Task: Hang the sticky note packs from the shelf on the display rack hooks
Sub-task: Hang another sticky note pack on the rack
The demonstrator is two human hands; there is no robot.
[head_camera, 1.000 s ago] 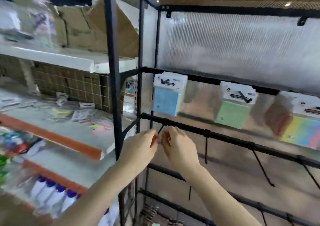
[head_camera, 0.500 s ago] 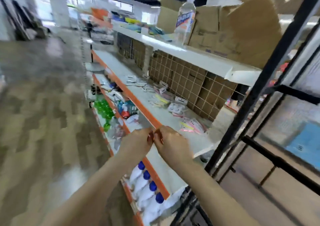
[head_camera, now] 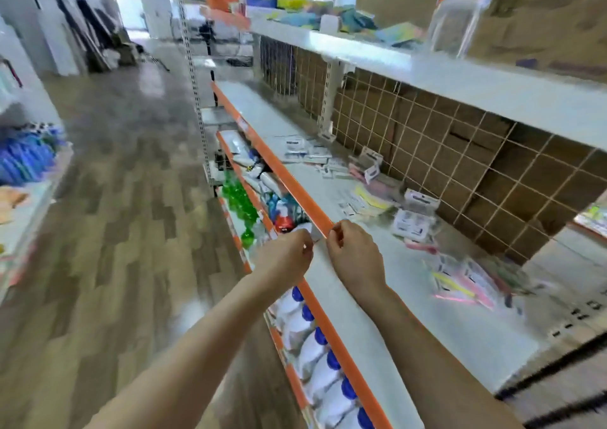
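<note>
Both hands hover over the orange shelf edge (head_camera: pixel 307 198). Left hand (head_camera: pixel 285 257) and right hand (head_camera: pixel 353 256) have curled fingers, apparently holding nothing. Sticky note packs (head_camera: pixel 412 223) lie loose beyond that edge, probably next pickup.

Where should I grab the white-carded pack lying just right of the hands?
Take the sticky note pack by its white header card, coming from above on the aisle side. It lies flat on the shelf, so fingers probably need to pinch that near edge.
</note>
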